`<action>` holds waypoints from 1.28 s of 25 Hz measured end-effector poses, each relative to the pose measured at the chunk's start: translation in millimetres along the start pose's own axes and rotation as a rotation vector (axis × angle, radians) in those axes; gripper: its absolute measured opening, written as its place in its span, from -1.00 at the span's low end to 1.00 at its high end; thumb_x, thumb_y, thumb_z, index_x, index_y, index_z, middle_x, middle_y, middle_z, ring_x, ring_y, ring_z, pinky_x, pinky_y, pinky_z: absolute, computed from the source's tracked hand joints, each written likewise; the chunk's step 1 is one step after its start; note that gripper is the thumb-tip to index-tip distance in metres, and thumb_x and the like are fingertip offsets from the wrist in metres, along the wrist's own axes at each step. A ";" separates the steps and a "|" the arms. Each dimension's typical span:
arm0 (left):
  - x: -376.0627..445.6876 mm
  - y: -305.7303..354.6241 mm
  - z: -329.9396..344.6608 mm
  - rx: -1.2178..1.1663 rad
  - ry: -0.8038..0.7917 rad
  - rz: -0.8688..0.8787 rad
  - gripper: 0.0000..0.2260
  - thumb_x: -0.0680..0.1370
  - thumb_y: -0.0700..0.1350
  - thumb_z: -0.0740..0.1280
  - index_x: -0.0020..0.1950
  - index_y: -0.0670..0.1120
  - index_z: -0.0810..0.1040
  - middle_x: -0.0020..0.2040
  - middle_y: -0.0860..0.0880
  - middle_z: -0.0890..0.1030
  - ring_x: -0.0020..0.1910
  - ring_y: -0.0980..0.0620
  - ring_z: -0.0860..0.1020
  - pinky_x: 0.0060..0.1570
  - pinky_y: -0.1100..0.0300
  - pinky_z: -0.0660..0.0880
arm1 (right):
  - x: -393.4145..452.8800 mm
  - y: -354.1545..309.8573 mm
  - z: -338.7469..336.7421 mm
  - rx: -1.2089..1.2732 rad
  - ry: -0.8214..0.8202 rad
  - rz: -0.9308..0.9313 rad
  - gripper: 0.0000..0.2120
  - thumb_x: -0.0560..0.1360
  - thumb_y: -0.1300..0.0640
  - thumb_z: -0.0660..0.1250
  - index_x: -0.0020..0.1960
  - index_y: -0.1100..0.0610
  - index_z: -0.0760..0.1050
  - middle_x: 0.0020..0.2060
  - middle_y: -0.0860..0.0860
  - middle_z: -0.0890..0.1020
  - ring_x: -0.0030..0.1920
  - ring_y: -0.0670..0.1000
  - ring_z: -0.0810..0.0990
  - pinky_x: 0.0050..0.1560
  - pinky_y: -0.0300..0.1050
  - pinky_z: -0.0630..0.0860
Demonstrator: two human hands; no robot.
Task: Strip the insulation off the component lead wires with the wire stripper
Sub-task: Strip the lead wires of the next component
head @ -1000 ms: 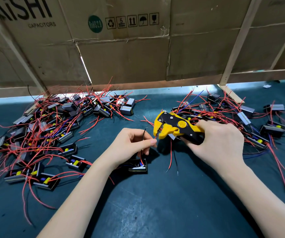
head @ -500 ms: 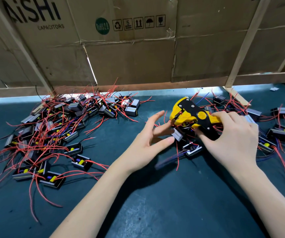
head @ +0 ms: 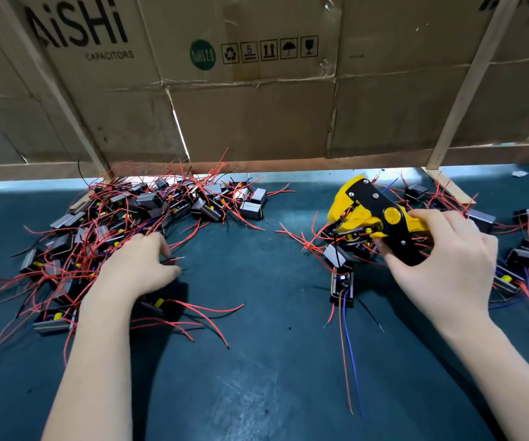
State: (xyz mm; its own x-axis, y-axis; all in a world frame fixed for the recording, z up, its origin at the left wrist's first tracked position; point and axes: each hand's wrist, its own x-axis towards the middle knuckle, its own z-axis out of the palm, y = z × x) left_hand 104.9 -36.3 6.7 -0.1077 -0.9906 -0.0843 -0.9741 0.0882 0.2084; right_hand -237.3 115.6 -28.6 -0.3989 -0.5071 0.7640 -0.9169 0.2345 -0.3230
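Note:
My right hand [head: 441,268] grips the black handles of the yellow and black wire stripper [head: 368,214], held above the right pile of components [head: 524,256], jaws pointing left. A black component [head: 341,286] lies just below the jaws, its red, blue and black leads trailing toward me. My left hand [head: 139,265] reaches into the near edge of the left pile of components [head: 148,205], a tangle of red lead wires. Its fingers curl down among the wires, and whether they hold a component is hidden.
The dark green mat [head: 256,361] covers the bench. A cardboard wall [head: 250,116] with wooden battens [head: 460,100] stands along the back, close behind both piles. Loose red leads [head: 205,316] stretch out from the left pile toward the middle.
My left hand has let go of the component it held by the stripper and swung left into the left pile. That component now lies on the mat. The stripper has shifted right.

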 end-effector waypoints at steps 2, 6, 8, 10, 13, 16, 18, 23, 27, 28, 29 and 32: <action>2.0 3.8 1.9 -0.015 0.073 0.014 -0.94 0.48 -0.12 0.41 -0.13 0.01 0.55 -0.04 -0.10 0.61 0.00 -0.17 0.56 0.02 0.04 0.52 | -0.2 -0.1 0.2 -0.006 -0.004 -0.009 -0.52 0.36 -0.20 0.38 0.10 0.13 0.58 -0.07 0.09 0.62 -0.02 0.20 0.57 -0.01 0.04 0.31; -2.6 23.1 0.3 -0.387 0.293 0.239 -0.90 0.42 -0.27 0.50 -0.19 -0.09 0.65 -0.26 -0.03 0.66 -0.25 -0.01 0.61 -0.17 0.25 0.52 | -1.1 -1.6 0.3 -0.001 0.004 -0.014 -0.52 0.36 -0.20 0.37 0.09 0.14 0.59 -0.10 0.08 0.62 -0.04 0.19 0.55 -0.02 0.02 0.29; -14.1 44.5 1.8 -0.622 0.189 0.389 -0.84 0.37 -0.31 0.53 -0.17 -0.10 0.67 -0.29 -0.01 0.68 -0.29 0.05 0.63 -0.19 0.27 0.58 | -1.5 -2.3 0.7 0.004 0.001 -0.024 -0.54 0.35 -0.18 0.39 0.09 0.14 0.59 -0.10 0.08 0.62 -0.04 0.19 0.55 -0.01 0.02 0.29; -23.2 65.5 10.5 -0.742 0.014 0.517 -0.83 0.36 -0.34 0.53 -0.17 -0.11 0.67 -0.29 -0.03 0.70 -0.29 0.07 0.66 -0.13 0.19 0.62 | -1.9 -2.2 1.3 0.008 -0.009 -0.033 -0.55 0.34 -0.15 0.42 0.09 0.13 0.59 -0.09 0.08 0.62 -0.03 0.20 0.56 0.00 0.02 0.29; -28.6 84.3 27.7 -0.802 -0.136 0.586 -0.88 0.42 -0.34 0.50 -0.18 -0.12 0.69 -0.29 -0.08 0.71 -0.29 -0.01 0.68 -0.17 0.15 0.65 | -3.8 -3.1 3.1 0.007 -0.041 -0.053 -0.56 0.32 -0.12 0.42 0.08 0.12 0.60 -0.10 0.06 0.61 -0.05 0.20 0.57 0.00 0.02 0.29; -26.7 90.7 41.7 -0.784 -0.148 0.624 -0.90 0.45 -0.28 0.49 -0.19 -0.09 0.68 -0.32 -0.07 0.70 -0.35 0.06 0.64 -0.22 0.22 0.60 | -6.1 -4.9 4.7 -0.013 -0.054 -0.088 -0.58 0.29 -0.10 0.43 0.06 0.10 0.59 -0.11 0.04 0.61 -0.07 0.19 0.55 -0.03 0.01 0.29; -24.8 93.2 47.4 -0.785 -0.133 0.639 -0.91 0.47 -0.26 0.48 -0.18 -0.09 0.65 -0.30 -0.07 0.69 -0.35 0.08 0.62 -0.18 0.20 0.59 | -7.0 -6.9 5.5 -0.024 -0.053 -0.111 -0.59 0.27 -0.09 0.43 0.05 0.09 0.58 -0.12 0.03 0.60 -0.08 0.18 0.54 -0.03 0.01 0.28; -23.3 94.5 51.4 -0.918 -0.279 0.670 -0.95 0.51 -0.30 0.43 -0.13 -0.19 0.59 -0.23 -0.16 0.69 -0.30 0.02 0.58 -0.18 0.23 0.55 | -13.2 -13.7 11.5 -0.121 -0.103 -0.138 -0.61 0.28 -0.06 0.52 0.01 0.11 0.58 -0.16 0.05 0.58 -0.13 0.19 0.51 -0.07 0.02 0.25; -24.7 77.1 31.5 -1.045 -0.539 0.762 -0.97 0.48 -0.25 0.46 -0.14 -0.15 0.64 -0.24 -0.15 0.68 -0.27 -0.01 0.60 -0.18 0.25 0.53 | -16.4 -13.9 14.4 -0.205 -0.174 -0.162 -0.60 0.22 -0.01 0.54 -0.03 0.16 0.57 -0.19 0.10 0.56 -0.16 0.20 0.50 -0.09 0.04 0.26; -26.3 72.6 26.0 -1.057 -0.621 0.792 -0.97 0.46 -0.23 0.47 -0.14 -0.13 0.65 -0.23 -0.13 0.68 -0.28 0.00 0.62 -0.18 0.24 0.53 | -16.6 -14.0 14.6 -0.213 -0.194 -0.163 -0.60 0.22 0.00 0.54 -0.04 0.17 0.56 -0.20 0.10 0.56 -0.16 0.20 0.51 -0.10 0.04 0.27; -28.9 70.5 22.0 -1.045 -0.710 0.821 -0.97 0.44 -0.22 0.46 -0.15 -0.11 0.65 -0.23 -0.11 0.67 -0.29 0.01 0.62 -0.18 0.24 0.53 | -16.3 -15.0 13.7 -0.216 -0.211 -0.152 -0.61 0.23 -0.01 0.53 -0.05 0.17 0.56 -0.19 0.10 0.56 -0.15 0.20 0.51 -0.10 0.04 0.28; -37.8 75.8 20.7 -0.857 -0.961 0.881 -0.90 0.48 -0.30 0.42 -0.11 -0.10 0.64 -0.23 -0.04 0.68 -0.29 0.06 0.63 -0.18 0.25 0.53 | -13.3 -19.6 8.0 -0.129 -0.224 -0.045 -0.60 0.29 -0.09 0.54 -0.02 0.13 0.58 -0.17 0.07 0.59 -0.11 0.19 0.53 -0.07 0.04 0.31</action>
State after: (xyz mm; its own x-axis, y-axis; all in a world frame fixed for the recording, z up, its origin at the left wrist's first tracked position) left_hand 31.0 10.0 5.6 -0.9709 -0.1948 -0.1393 -0.1731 0.1686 0.9704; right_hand -214.2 111.1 -36.8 -0.3641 -0.6874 0.6285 -0.9301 0.3036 -0.2067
